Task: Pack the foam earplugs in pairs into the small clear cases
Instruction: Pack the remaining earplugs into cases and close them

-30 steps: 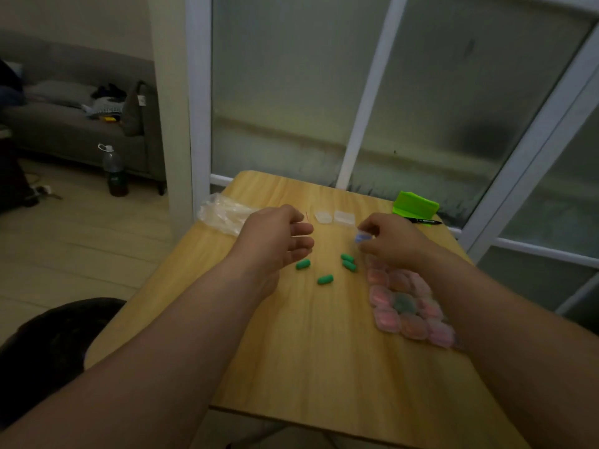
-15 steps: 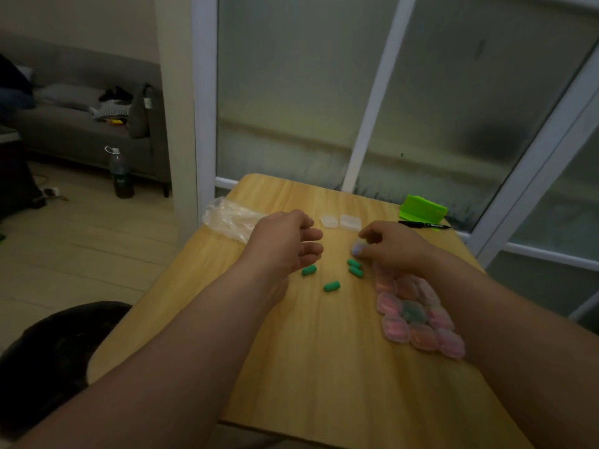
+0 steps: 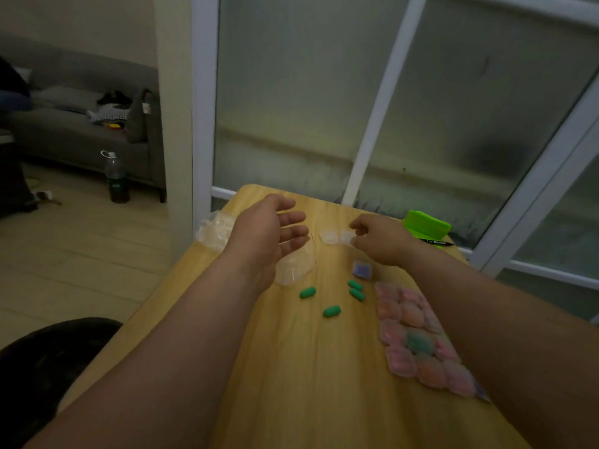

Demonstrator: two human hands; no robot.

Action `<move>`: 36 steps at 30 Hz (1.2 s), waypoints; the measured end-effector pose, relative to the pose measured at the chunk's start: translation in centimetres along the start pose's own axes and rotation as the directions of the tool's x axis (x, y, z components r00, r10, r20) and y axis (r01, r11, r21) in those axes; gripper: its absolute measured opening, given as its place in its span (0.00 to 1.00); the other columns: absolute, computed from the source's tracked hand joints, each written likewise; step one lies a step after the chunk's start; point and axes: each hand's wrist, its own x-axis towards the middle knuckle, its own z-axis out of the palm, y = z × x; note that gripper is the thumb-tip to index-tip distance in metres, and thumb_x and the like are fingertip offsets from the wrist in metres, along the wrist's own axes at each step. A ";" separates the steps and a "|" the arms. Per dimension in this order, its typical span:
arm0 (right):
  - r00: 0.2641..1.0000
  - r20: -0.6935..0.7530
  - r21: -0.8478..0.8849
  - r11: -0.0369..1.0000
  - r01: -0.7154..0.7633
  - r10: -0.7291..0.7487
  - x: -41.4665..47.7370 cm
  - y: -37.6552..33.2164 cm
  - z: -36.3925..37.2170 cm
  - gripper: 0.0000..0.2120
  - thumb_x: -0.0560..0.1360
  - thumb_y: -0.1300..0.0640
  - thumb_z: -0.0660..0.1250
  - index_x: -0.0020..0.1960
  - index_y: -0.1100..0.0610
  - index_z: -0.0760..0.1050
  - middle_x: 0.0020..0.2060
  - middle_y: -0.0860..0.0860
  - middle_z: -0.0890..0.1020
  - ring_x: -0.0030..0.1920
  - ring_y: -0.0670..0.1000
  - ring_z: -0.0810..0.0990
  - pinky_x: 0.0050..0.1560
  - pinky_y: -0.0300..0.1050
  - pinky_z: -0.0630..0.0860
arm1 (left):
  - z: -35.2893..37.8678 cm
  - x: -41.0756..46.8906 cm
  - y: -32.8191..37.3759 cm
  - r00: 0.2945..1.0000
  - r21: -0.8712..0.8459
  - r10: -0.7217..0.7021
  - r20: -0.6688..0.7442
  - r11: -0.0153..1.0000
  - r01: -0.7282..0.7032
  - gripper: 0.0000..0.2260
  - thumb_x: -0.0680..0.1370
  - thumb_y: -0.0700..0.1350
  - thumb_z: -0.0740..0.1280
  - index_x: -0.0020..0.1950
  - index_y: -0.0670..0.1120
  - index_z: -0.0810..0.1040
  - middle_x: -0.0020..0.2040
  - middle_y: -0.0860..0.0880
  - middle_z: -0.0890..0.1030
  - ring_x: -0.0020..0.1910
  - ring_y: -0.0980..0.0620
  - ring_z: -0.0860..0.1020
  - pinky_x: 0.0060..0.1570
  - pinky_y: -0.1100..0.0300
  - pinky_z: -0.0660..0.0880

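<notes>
Lying between the hands at the far edge of the table (image 3: 291, 367), two empty clear cases (image 3: 329, 237) sat closest to the right hand (image 3: 382, 241), whose curled fingers (image 3: 361, 225) flanked one, grip uncertain; left hand (image 3: 269, 231) relaxed, unclenched; four green earplugs (image 3: 331, 311) lay nearer the person.

Items counted by kind.
Four green earplugs (image 3: 331, 311), two empty clear cases (image 3: 329, 237) and one purple-filled case (image 3: 362, 269) are seen.
</notes>
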 end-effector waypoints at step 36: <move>0.946 -0.319 0.658 0.704 0.267 -0.061 -17.3 -6.6 -1.5 0.15 0.79 0.54 0.74 0.64 0.43 0.79 0.58 0.42 0.83 0.59 0.42 0.82 0.56 0.47 0.84 | 0.9 -6.5 -2.8 0.894 0.272 -0.117 0.433 0.962 -0.006 0.15 0.85 0.47 0.68 0.66 0.38 0.78 0.57 0.36 0.85 0.54 0.41 0.87 0.58 0.42 0.83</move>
